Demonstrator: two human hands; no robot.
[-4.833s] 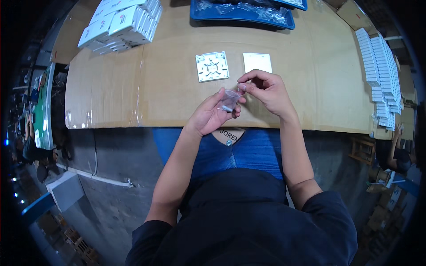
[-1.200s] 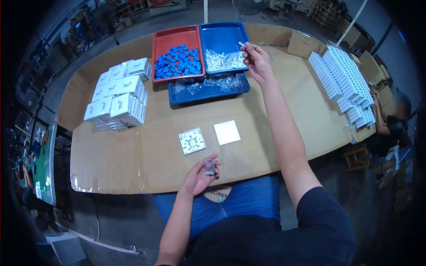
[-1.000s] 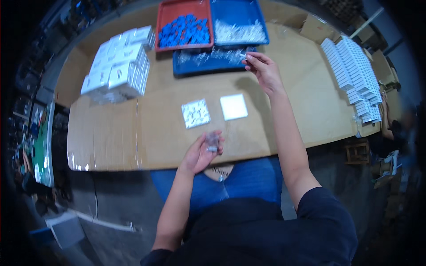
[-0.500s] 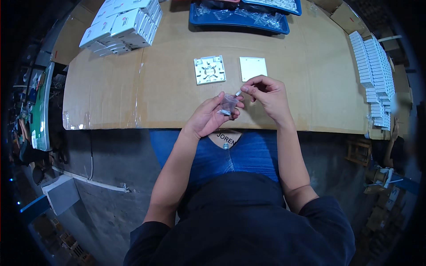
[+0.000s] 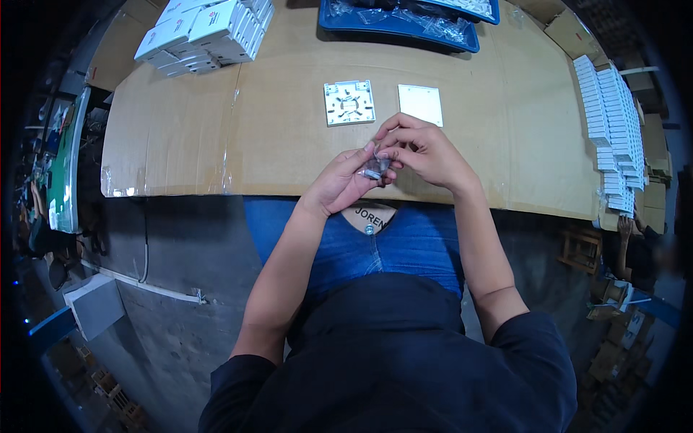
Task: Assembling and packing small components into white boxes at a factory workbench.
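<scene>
My left hand [image 5: 346,177] is closed around a small clear plastic bag [image 5: 373,172] at the table's front edge. Small pale pieces show low inside the bag. My right hand [image 5: 426,155] has its thumb and forefinger pinched at the bag's mouth; whatever lies between those fingertips is hidden. Just beyond my hands lies a square white plastic box base [image 5: 349,103] with its moulded inside facing up. To its right a flat white square cover [image 5: 420,105] rests on the cardboard, close to my right fingers.
Stacked white boxes [image 5: 209,32] stand at the far left of the cardboard-covered table [image 5: 281,144]. A blue tray [image 5: 397,29] with clear plastic bags sits at the back. Tall rows of white pieces [image 5: 613,130] line the right edge. Another person's hand [image 5: 625,225] shows at far right.
My right hand has moved left and down, carrying a small white piece to the mouth of the bag, where the piece is no longer plainly visible. The view has shifted slightly.
</scene>
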